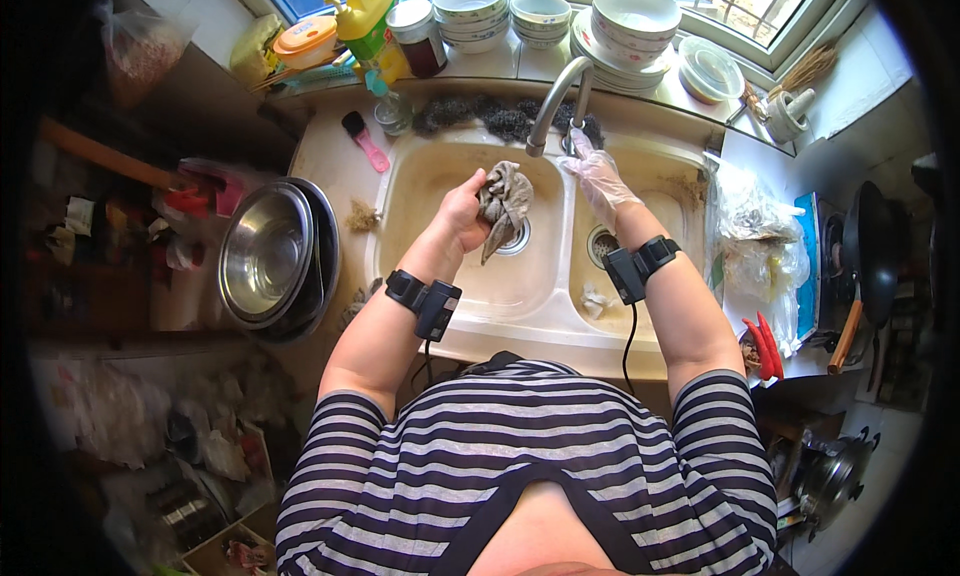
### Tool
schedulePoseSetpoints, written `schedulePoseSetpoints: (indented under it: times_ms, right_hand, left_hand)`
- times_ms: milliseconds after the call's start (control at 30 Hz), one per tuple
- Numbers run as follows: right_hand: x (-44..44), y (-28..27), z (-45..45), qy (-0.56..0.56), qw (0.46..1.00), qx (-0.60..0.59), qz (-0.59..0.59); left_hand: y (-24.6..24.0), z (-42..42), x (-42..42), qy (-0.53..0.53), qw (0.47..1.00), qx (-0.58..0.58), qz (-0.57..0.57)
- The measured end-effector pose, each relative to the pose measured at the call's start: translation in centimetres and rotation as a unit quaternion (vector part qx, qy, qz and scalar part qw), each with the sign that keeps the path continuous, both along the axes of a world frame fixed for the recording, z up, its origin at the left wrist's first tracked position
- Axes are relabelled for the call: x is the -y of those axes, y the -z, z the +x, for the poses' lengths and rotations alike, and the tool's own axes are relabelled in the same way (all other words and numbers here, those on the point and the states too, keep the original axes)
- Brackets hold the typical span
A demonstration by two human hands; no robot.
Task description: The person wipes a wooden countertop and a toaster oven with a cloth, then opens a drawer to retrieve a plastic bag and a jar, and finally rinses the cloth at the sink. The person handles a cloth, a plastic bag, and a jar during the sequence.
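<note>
Over the left basin of a cream double sink [465, 306], my left hand [460, 214] grips a bunched grey-brown cloth [507, 197]. The cloth hangs above the basin's drain [515, 240] and partly hides it. A clear plastic glove covers my right hand [594, 169], which is at the base of the curved metal faucet [553, 99], fingers against its handle. How firmly they close on it is hard to see. No stream of water shows under the spout. Crumpled white scrap [596, 300] lies in the right basin near the strainer [602, 246].
Nested metal basins [266, 253] stand left of the sink. A pink-handled brush [367, 142] and a spray bottle [391, 110] rest at its back left corner. Stacked bowls [470, 13] and plates [626, 58] line the sill. Plastic bags [757, 223] and a wok [870, 253] are at right.
</note>
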State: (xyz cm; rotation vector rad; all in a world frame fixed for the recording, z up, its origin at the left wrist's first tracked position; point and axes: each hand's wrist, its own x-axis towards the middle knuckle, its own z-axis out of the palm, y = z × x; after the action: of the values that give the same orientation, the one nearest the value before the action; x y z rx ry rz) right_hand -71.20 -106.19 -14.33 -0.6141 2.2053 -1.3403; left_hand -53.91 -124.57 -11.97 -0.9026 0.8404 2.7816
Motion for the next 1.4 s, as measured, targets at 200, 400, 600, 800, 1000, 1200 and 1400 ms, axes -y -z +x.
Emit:
schedulePoseSetpoints:
  times_ms: [200, 400, 600, 800, 1000, 1200, 1400]
  right_hand:
    - [0.4, 0.9, -0.1, 0.005, 1.000, 0.007, -0.007]
    - [0.7, 0.5, 0.9, -0.001, 0.999, -0.016, -0.031]
    - [0.7, -0.6, 2.4, 0.031, 0.995, -0.008, -0.092]
    - [0.7, 0.5, 8.2, 0.131, 0.982, 0.104, -0.085]
    - [0.8, 1.8, 10.1, 0.122, 0.909, 0.371, -0.144]
    - [-0.2, 1.2, 9.0, 0.160, 0.916, 0.312, -0.193]
    - [-0.6, -0.2, 8.4, 0.131, 0.903, 0.344, -0.221]
  left_hand:
    - [0.7, -2.0, -0.2, -0.002, 0.999, 0.007, 0.031]
    - [1.0, -3.2, -1.1, 0.009, 0.999, 0.019, 0.038]
    - [1.4, -3.8, -1.3, 0.017, 0.998, 0.023, 0.049]
    - [3.1, -3.7, -1.0, -0.003, 0.999, -0.010, 0.037]
    - [4.5, -3.2, -1.9, -0.009, 0.998, -0.036, -0.044]
    - [4.3, -1.0, -0.1, 0.037, 0.972, 0.022, -0.231]
    - [5.5, 0.0, 2.1, 0.138, 0.919, -0.012, -0.370]
